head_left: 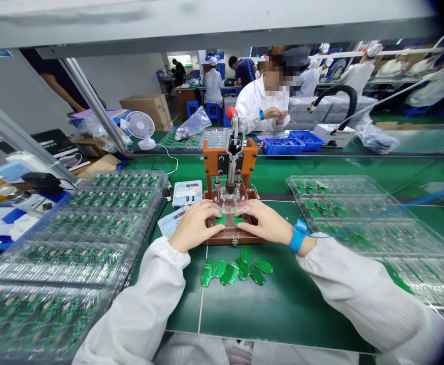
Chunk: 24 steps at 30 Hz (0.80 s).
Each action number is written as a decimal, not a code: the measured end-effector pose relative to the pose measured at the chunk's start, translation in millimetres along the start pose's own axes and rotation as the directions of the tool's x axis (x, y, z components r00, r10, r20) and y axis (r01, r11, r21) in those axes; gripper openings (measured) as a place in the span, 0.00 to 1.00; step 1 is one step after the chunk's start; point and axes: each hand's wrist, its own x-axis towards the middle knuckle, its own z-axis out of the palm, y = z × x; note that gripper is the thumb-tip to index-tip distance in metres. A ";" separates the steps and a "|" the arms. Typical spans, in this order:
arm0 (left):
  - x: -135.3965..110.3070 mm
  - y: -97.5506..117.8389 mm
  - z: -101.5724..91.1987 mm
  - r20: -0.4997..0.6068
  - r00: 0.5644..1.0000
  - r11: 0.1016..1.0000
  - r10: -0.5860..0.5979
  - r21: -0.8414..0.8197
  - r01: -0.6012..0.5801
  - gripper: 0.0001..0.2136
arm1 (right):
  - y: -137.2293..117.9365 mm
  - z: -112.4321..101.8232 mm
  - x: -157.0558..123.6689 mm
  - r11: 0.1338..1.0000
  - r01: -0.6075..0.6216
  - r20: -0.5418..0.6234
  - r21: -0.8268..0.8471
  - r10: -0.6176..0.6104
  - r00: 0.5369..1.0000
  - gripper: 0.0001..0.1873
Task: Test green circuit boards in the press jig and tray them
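My left hand (197, 223) reaches to the left side of a press fixture, thumb and fingers closed about a green circuit board (220, 219) in its clear holder. On the right side my right hand (265, 220), with a blue wrist strap (298, 235), has its fingers at a second green circuit board (237, 219). Both boards are partly hidden by my fingers. The test press (230, 157) has an orange-brown frame and a metal toggle lever with a red knob (230, 112). In front of its base lies a loose pile of green circuit boards (227, 272).
Clear trays of circuit boards (109, 223) are stacked at left; more trays (343, 213) stand at right. Small meters (187, 192) sit beside the press. Behind are a white fan (140, 126), blue bins (284, 144) and a person in white (260, 104).
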 end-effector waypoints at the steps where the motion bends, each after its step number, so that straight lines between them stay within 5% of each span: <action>1: -1.1 0.2 0.6 -0.014 1.000 1.000 0.005 0.017 -0.004 0.07 | -0.3 0.6 -0.3 1.000 0.004 -0.003 0.002 -0.004 1.000 0.10; 9: -7.6 -0.7 9.3 -0.068 0.998 1.000 0.007 0.010 -0.007 0.08 | -3.4 5.3 -7.5 0.998 0.002 -0.056 0.056 0.001 0.998 0.12; 14: -14.0 -2.7 21.6 -0.159 0.987 0.999 -0.009 -0.053 0.000 0.05 | 13.0 -27.9 1.6 0.992 -0.114 -0.262 0.058 0.126 0.957 0.14; 17: -15.8 -2.7 27.2 -0.206 0.978 0.996 -0.001 -0.091 -0.018 0.04 | 22.1 -68.0 29.3 0.978 -0.199 -0.449 0.063 0.206 0.869 0.15; 20: -17.3 -1.9 27.6 -0.229 0.973 0.995 -0.006 -0.096 -0.017 0.05 | 18.1 -103.1 75.2 0.985 -0.161 -0.581 0.065 0.169 0.796 0.12; 22: -18.9 -2.1 24.9 -0.241 0.970 0.995 -0.013 -0.097 -0.011 0.06 | 9.4 -117.0 110.8 0.992 -0.084 -0.602 0.094 0.124 0.789 0.15; 24: -20.7 -3.6 20.9 -0.279 0.960 0.994 -0.030 -0.113 -0.002 0.07 | -1.8 -124.5 145.6 0.976 -0.068 -0.531 0.209 0.171 0.830 0.22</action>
